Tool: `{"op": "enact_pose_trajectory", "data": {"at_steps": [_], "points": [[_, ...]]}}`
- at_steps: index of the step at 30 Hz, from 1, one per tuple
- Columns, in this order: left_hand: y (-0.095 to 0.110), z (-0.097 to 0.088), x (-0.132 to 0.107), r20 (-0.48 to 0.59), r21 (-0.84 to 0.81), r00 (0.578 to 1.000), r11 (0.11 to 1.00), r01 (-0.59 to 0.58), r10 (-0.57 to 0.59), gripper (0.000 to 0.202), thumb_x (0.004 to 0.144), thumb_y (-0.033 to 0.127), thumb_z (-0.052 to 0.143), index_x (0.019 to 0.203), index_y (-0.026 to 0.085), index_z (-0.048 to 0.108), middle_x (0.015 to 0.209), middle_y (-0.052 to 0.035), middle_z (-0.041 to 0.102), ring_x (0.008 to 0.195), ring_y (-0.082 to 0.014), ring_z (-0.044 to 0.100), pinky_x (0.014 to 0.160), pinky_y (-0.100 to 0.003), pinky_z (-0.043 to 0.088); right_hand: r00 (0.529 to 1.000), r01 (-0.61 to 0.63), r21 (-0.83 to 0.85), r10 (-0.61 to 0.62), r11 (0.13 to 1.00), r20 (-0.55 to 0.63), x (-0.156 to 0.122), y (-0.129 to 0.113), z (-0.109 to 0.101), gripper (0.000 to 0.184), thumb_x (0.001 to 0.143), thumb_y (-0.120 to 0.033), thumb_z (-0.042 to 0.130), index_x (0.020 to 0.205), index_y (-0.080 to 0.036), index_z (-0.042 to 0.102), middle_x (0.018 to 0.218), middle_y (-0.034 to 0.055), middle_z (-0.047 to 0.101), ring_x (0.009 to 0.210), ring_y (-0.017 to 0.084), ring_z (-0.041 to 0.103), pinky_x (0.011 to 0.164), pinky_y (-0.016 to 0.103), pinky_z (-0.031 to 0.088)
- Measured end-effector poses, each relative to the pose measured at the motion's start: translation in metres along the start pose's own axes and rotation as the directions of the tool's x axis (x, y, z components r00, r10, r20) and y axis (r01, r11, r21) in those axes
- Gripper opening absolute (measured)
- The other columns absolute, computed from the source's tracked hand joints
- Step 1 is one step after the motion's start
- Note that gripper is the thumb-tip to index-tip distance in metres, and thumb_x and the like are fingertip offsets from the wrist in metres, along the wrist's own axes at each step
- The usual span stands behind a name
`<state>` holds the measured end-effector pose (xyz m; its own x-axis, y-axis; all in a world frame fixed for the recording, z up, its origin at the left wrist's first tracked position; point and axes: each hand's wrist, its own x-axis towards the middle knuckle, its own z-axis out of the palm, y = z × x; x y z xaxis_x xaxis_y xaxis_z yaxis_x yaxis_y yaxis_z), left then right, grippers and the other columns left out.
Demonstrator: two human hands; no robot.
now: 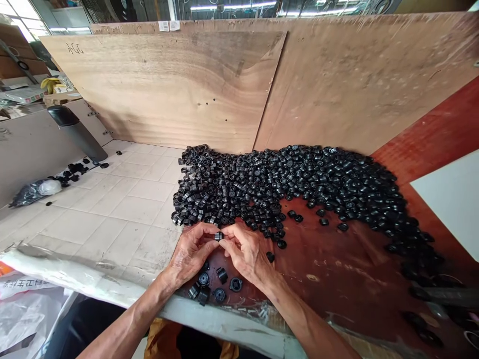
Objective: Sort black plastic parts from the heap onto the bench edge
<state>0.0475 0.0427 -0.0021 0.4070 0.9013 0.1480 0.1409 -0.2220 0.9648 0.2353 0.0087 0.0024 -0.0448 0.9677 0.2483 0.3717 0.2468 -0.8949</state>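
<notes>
Between the fingertips of both hands sits a small round black plastic part (219, 236), just in front of a large heap. My left hand (193, 249) pinches it from the left with thumb and index finger. From the other side my right hand (245, 249) grips the same part, also between thumb and index finger. Several similar black plastic parts (219, 294) lie loose on the brown board below my hands, near the table edge. The big heap of black parts (232, 189) spreads behind my fingers and far to the right.
A dark bottle (80, 132) leans at the left by a plastic bag (35, 192) and scattered black bits. Plywood panels (179, 89) wall off the back. A white sheet (452, 199) lies at the right. The table's front edge (224, 319) is wrapped in pale material.
</notes>
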Motion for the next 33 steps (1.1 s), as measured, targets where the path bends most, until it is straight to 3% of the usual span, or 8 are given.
{"op": "enact_pose_trajectory", "data": {"at_steps": [4,6,9,11,13,16,26,33], "points": [[0.0,-0.007,-0.001,0.088,0.248,0.981,0.95,-0.191,0.174,0.014,0.098,0.021,0.064,0.11,0.023,0.071,0.11,-0.0072,0.076,0.105,-0.0234,0.07,0.097,-0.037,0.053,0.915,-0.394,0.189,0.366,0.899,0.167,0.001,0.0,0.004,0.007,0.088,-0.024,0.06,0.094,-0.021,0.062,0.056,-0.0062,0.061,0.047,0.015,0.06,0.05,0.024,0.049],[0.003,-0.011,-0.002,0.2,0.268,0.972,0.948,-0.173,0.121,0.015,0.097,0.019,0.062,0.109,0.023,0.07,0.104,-0.0058,0.076,0.096,-0.0216,0.07,0.088,-0.034,0.054,0.854,-0.492,0.105,0.455,0.864,0.252,0.002,-0.002,-0.001,0.005,0.086,-0.026,0.063,0.087,-0.021,0.062,0.054,-0.0062,0.059,0.043,0.015,0.057,0.045,0.023,0.043],[0.008,-0.014,-0.002,0.302,0.295,0.948,0.955,0.01,-0.103,0.009,0.097,0.028,0.066,0.093,0.021,0.07,0.08,-0.0008,0.072,0.071,-0.0169,0.065,0.064,-0.028,0.049,0.912,-0.373,-0.169,0.394,0.912,0.114,0.003,-0.003,-0.01,0.024,0.089,-0.034,0.069,0.071,-0.021,0.062,0.061,-0.0016,0.064,0.052,0.015,0.061,0.052,0.025,0.042],[0.006,-0.012,0.002,0.196,0.342,0.968,0.936,0.084,-0.159,0.018,0.097,0.035,0.068,0.088,0.02,0.07,0.075,0.0005,0.067,0.066,-0.0159,0.061,0.061,-0.027,0.046,0.969,-0.245,-0.324,0.245,0.914,-0.041,0.004,0.002,-0.013,0.019,0.091,-0.033,0.071,0.077,-0.02,0.066,0.071,0.0014,0.068,0.064,0.018,0.065,0.062,0.027,0.047],[-0.001,-0.008,0.007,0.039,0.41,0.995,0.91,0.063,-0.087,0.019,0.096,0.035,0.07,0.107,0.021,0.072,0.084,-0.0002,0.067,0.071,-0.0167,0.063,0.065,-0.028,0.049,0.991,-0.131,-0.413,0.101,0.901,-0.092,0.005,0.012,-0.011,0.012,0.09,-0.023,0.072,0.102,-0.02,0.07,0.088,0.0045,0.072,0.078,0.021,0.069,0.071,0.03,0.051],[-0.014,-0.002,0.015,-0.004,0.533,0.999,0.845,-0.037,0.046,0.04,0.094,0.025,0.07,0.134,0.026,0.066,0.099,-0.002,0.068,0.08,-0.0184,0.066,0.072,-0.03,0.052,0.998,-0.024,-0.477,-0.005,0.878,-0.059,0.008,0.028,-0.005,0.038,0.087,-0.011,0.071,0.123,-0.022,0.065,0.107,0.0079,0.07,0.091,0.023,0.071,0.078,0.031,0.054],[-0.018,-0.003,0.014,-0.005,0.575,0.986,0.807,-0.132,0.165,0.01,0.098,0.019,0.065,0.098,0.026,0.071,0.102,-0.0014,0.07,0.097,-0.0202,0.07,0.089,-0.032,0.053,1.0,0.019,-0.568,-0.023,0.823,-0.001,0.007,0.028,0.0,0.018,0.09,-0.016,0.077,0.1,-0.021,0.064,0.105,0.007,0.067,0.089,0.023,0.069,0.071,0.03,0.051],[-0.016,-0.003,0.009,-0.048,0.55,0.983,0.826,-0.121,0.176,0.018,0.092,0.014,0.066,0.106,0.025,0.065,0.087,0.0018,0.07,0.077,-0.0179,0.069,0.071,-0.03,0.053,0.999,0.051,-0.607,-0.048,0.793,0.021,0.009,0.031,0.002,0.018,0.09,-0.011,0.072,0.099,-0.022,0.061,0.105,0.0053,0.067,0.086,0.021,0.068,0.069,0.03,0.047]]}}
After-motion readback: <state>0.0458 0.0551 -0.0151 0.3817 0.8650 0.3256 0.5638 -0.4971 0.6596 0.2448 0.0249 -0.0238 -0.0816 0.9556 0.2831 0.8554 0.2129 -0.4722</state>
